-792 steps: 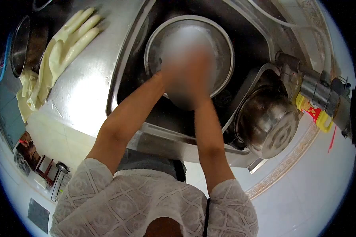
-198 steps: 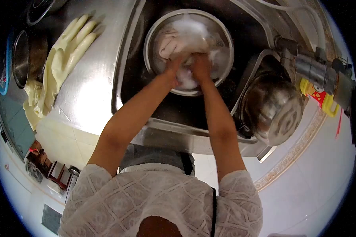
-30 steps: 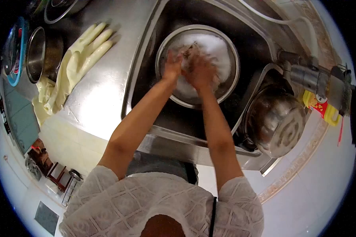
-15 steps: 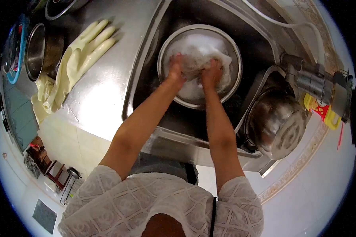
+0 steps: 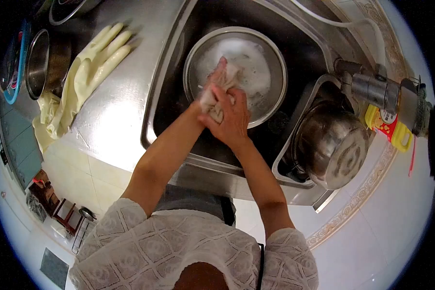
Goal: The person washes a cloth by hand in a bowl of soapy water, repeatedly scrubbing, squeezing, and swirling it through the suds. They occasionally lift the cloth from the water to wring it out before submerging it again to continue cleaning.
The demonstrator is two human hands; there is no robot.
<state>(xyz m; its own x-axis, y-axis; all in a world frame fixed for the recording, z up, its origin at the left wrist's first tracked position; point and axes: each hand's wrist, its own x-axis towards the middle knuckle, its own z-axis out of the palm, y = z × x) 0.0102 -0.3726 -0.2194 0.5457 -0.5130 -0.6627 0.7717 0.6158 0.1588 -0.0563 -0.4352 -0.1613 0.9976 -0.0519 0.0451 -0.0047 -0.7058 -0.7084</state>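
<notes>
A pale, wet cloth point(image 5: 212, 105) is bunched between my two hands, over the near left side of a round metal basin point(image 5: 281, 55). My right hand point(image 5: 231, 118) is closed on the cloth, close to my left wrist. My left hand point(image 5: 216, 79) also grips the cloth, part of which shows beside its fingers; the cloth and my right hand partly cover it. White suds point(image 5: 241, 53) float on the cloudy water in the basin. The basin stands in a dark metal sink point(image 5: 174, 87).
Pale yellow rubber gloves point(image 5: 84, 82) lie on the steel counter point(image 5: 116, 116) at left, beside a metal pot point(image 5: 37, 63). An upturned metal pot point(image 5: 331, 145) sits in the smaller sink at right, near the faucet point(image 5: 372, 89) and a yellow-red container point(image 5: 386, 128).
My hands were apart in the sudsy water. Now they are raised and together at the basin's near left, with the cloth out of the water between them.
</notes>
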